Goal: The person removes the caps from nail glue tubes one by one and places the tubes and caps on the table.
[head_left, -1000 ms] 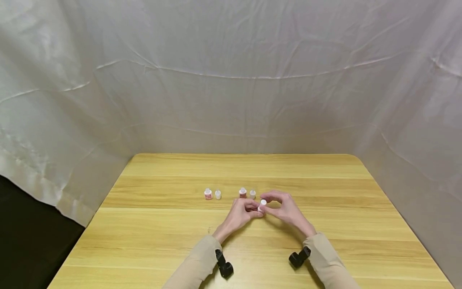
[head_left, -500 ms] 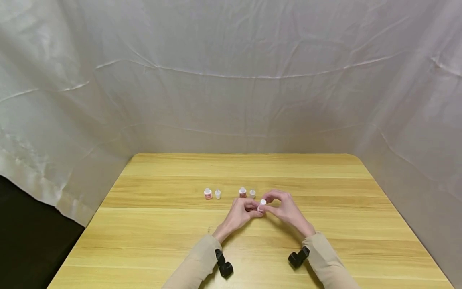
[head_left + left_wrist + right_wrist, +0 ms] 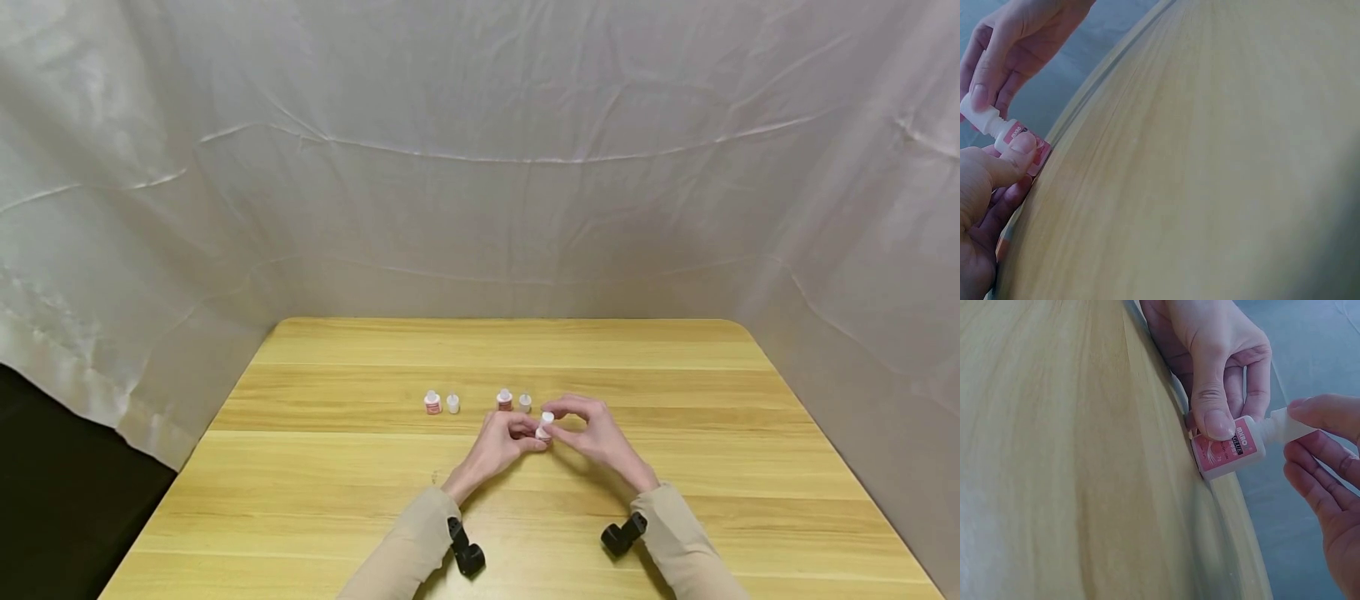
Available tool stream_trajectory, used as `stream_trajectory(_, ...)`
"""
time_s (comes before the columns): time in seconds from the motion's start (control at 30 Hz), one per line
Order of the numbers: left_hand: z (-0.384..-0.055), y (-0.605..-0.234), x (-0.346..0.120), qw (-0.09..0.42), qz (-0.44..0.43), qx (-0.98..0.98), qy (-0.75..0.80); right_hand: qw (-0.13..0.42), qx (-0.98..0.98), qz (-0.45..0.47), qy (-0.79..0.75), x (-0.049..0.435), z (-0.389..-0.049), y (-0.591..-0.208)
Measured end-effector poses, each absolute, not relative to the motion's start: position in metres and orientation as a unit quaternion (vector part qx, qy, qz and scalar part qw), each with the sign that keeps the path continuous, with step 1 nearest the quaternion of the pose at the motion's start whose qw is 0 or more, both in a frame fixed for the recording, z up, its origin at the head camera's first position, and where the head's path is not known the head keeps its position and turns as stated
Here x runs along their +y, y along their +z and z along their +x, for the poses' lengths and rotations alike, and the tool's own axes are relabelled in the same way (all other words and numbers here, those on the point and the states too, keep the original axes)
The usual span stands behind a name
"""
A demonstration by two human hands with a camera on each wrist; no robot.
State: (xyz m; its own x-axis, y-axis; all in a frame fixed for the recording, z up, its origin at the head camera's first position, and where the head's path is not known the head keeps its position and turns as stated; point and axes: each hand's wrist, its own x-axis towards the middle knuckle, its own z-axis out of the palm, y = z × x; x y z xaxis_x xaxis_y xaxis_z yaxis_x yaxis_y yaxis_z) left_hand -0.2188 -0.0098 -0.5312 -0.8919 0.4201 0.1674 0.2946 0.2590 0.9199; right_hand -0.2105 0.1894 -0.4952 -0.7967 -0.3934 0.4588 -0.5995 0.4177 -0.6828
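Note:
A small glue bottle (image 3: 1229, 450) with a pink label is held by my left hand (image 3: 497, 443), its thumb pressed against the label. My right hand (image 3: 597, 435) pinches the white cap (image 3: 1294, 427) between thumb and fingers at the bottle's top. In the left wrist view, part of the threaded neck (image 3: 997, 127) shows between cap and bottle. The bottle's base is close over the wooden table. My left fingers hide the bottle's far side.
Beyond the hands stand two more glue bottles, one at left (image 3: 432, 404) and one nearer the middle (image 3: 505, 401). Beside each is a small white cap, the left one (image 3: 453, 405) and the right one (image 3: 525, 404). Pale curtains surround the wooden table (image 3: 337, 500).
The cap has risen slightly from the bottle in my right fingers, and more of the bottle's top shows beneath it. My left hand stays in place.

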Motion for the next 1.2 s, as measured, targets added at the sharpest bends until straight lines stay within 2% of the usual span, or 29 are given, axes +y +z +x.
stream_trajectory(0.5,-0.2187,-0.5309,-0.0096,0.052,0.227,0.795,0.561,0.103,-0.823,0.263,0.493,0.1903,-0.2072,-0.4951)
stream_trajectory(1.2,-0.2192,-0.5304,-0.0104,0.054,0.227,0.793,0.563,0.105,-0.77,0.266,0.57,0.1927,-0.2074,-0.4931)
